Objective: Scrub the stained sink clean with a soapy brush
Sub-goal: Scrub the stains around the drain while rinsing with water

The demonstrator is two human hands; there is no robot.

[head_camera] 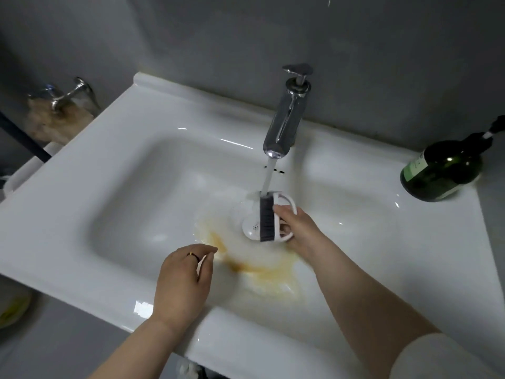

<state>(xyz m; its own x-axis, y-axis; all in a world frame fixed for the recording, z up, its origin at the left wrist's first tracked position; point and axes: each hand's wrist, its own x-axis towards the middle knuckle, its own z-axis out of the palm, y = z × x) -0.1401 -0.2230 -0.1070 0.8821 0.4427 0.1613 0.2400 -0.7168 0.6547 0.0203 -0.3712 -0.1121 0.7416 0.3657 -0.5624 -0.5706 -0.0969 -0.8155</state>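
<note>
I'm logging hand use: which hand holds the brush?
The right hand grips the white brush under the stream from the faucet; the left hand, wearing a ring, hangs over the stained sink holding nothing.

Head camera looks steeply down, close over sink.

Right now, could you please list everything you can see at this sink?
sink: one, white, fills the middle of the view
stain: one patch, orange-brown, basin floor near the front
faucet: one, chrome, back rim, running
water stream: one, clear, falls from the faucet onto the brush
brush: one, white with dark bristles, under the stream
soap bottle: one, dark green, black pump, right rim
wall tap: one, chrome, far left
left hand: one, ringed, over the basin front, holds nothing
right hand: one, grips the brush
</note>
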